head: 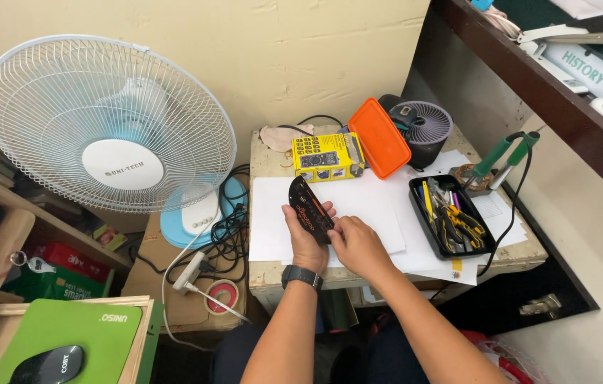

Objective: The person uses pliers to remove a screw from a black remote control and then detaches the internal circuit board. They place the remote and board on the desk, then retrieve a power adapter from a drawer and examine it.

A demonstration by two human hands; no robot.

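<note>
My left hand (303, 238) grips a flat black device with red markings (307, 206), tilted up above the white paper sheets (358, 206) on the small wooden table (266, 160). My right hand (358, 244) touches the device's lower right edge with its fingertips. A black watch (302, 276) sits on my left wrist. Just behind the device lies a yellow box with a meter pictured on it (327, 156).
An orange case (379, 137) and a small black fan (426, 128) stand at the table's back. A black tray of hand tools (450, 213) and two green-handled soldering irons (507, 153) are at the right. A large white fan (109, 128), power strip (189, 274) and tape roll (222, 295) are left.
</note>
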